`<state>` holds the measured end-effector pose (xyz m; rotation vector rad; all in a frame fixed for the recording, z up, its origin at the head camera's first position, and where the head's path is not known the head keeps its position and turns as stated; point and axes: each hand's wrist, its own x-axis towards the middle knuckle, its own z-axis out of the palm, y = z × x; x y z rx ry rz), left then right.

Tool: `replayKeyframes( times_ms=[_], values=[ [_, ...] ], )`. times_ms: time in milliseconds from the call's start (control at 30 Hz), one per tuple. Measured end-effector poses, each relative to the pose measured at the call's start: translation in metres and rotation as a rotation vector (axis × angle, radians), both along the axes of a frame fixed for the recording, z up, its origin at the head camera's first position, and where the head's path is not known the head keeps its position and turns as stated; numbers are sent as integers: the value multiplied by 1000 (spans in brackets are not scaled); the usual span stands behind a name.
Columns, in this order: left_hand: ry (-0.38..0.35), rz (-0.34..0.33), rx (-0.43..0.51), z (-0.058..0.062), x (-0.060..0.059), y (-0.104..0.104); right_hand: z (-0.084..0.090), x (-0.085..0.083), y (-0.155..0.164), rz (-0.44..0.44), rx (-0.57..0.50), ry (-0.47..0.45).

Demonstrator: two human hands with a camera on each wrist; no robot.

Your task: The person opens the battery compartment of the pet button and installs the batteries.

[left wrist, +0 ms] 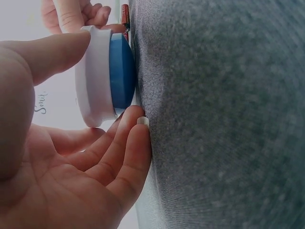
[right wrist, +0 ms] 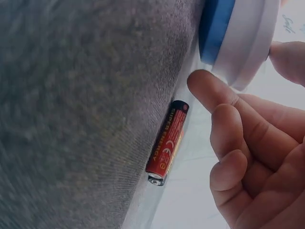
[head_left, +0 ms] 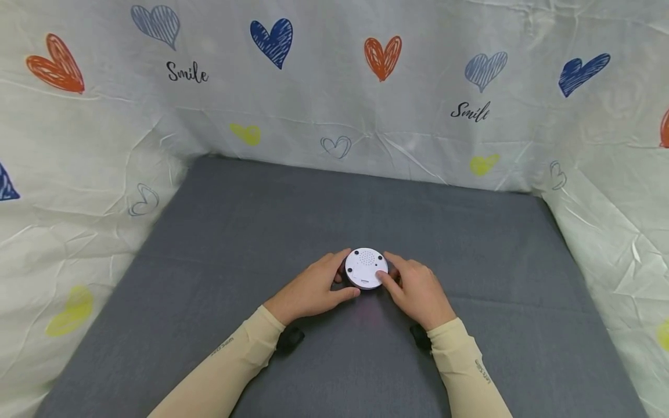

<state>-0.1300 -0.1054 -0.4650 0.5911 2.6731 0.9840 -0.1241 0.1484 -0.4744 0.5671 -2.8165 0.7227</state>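
- I see the round device [head_left: 367,269], white top with a blue base, resting on the grey mat [head_left: 261,220], near the middle of its front half.
- My left hand [head_left: 313,290] cups the device's left side, thumb on the white rim, fingers curled under against the mat.
- My right hand [head_left: 415,290] pinches the device's right edge, thumb on top.
- A red battery [right wrist: 167,142] lies on the mat just beside the device, under my right fingers.
- I judge the step to be gripping the device; next it wants a steady two-handed hold, clear of the battery.
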Motion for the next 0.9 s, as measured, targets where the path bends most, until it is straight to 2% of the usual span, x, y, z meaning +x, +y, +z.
replayKeyframes(
  times_ms=[233, 433, 500, 767, 900],
  values=[
    [-11, 10, -15, -1, 1, -2, 0, -2, 0, -16, -30, 58],
    [-20, 13, -14, -2, -1, -3, 4, -6, -4, 27, -30, 147],
    [-18, 13, -8, -2, -1, -4, 7, -8, -8, 54, -24, 136],
    [-18, 0, 18, -4, -2, -6, 19, -14, -16, 218, 52, -13],
    [-21, -2, 19, -5, -3, -6, 28, -17, -16, 253, 70, -48]
  ],
)
